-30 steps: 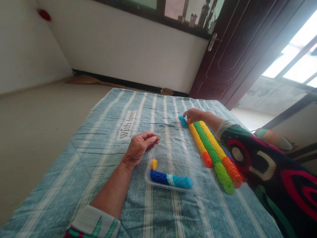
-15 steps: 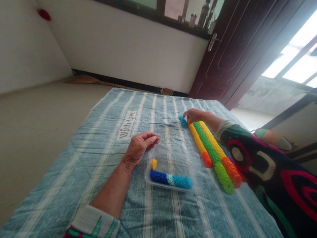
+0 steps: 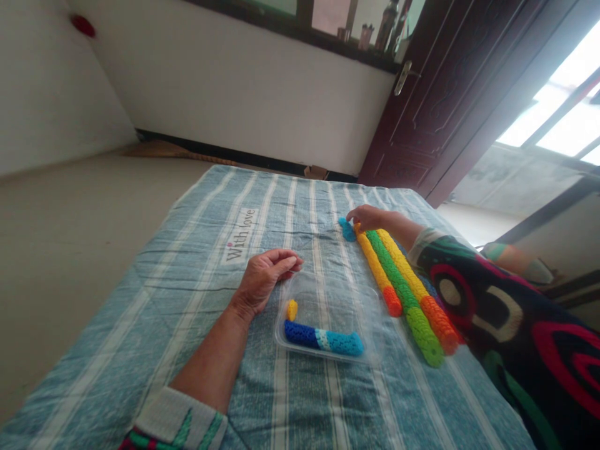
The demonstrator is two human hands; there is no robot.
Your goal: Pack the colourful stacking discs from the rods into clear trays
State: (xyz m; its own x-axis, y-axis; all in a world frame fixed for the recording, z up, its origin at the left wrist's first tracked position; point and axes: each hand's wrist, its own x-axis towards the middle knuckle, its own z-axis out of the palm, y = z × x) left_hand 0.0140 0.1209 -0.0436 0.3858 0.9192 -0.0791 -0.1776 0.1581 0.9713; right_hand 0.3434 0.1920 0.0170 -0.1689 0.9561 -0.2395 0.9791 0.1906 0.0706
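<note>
Head view, centred on the clear container.

Clear container [image 3: 340, 310]: one, plastic, open-topped, resting on a worktop [image 3: 225, 362] spread with blue-and-white striped cloth.
Contents: one blue stick [image 3: 323, 339], banded dark blue, white and light blue, lying along the container's near wall; one small yellow piece [image 3: 292, 310] by its left wall, just beyond the stick's dark end.

Left hand [image 3: 274, 269]: at the container's far left corner; fingers bent and drawn together, thumb laid against them, nothing seen in their grip; contact with the rim cannot be told.

Right hand [image 3: 368, 217]: beyond the container and to its right, above the far end of the nearest rod; fingers bent downward; whether they grip anything cannot be told.

Rods, right of the container, side by side, slanting away from the viewer, from left to right: first yellow rod [image 3: 374, 259], orange near end; green rod [image 3: 394, 269], lime near end; second yellow rod [image 3: 403, 262], orange near end; blue rod [image 3: 429, 289], largely hidden by the patterned sleeve [image 3: 497, 319].

Light blue pieces [image 3: 347, 232]: beyond the container, just left of the first yellow rod's far end, beneath the right fingertips.

Printed label [image 3: 241, 237]: "With love", beyond the container to its left.

Door [image 3: 422, 112]: dark red, well beyond the container to its right.
</note>
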